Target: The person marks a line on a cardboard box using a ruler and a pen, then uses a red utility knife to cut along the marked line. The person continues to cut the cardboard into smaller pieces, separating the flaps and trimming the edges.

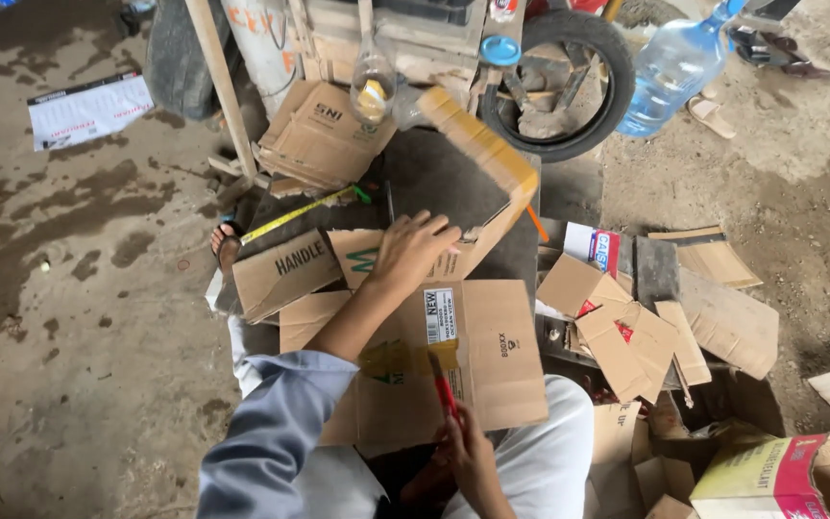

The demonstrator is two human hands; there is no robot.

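Cutting cardboard on a wet concrete floor.
Left hand, fingers spread, presses the cardboard sheet; right hand grips a red knife; a tape measure, scraps, a wheel and a water bottle lie around.

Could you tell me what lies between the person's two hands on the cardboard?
In the head view, between the left hand and right hand lie a white label and yellow tape on the flattened cardboard box.

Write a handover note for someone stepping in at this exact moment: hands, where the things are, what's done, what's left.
Left hand: flat, pressing down on the brown flattened cardboard sheet on the lap.
Right hand: grip closed on the red-handled cutter, blade on the sheet near a yellow tape strip.
Yellow measuring tape lies extended at upper left; cut cardboard scraps are piled to the right.
Done: several pieces appear already cut. Left: the cut in this sheet seems unfinished.
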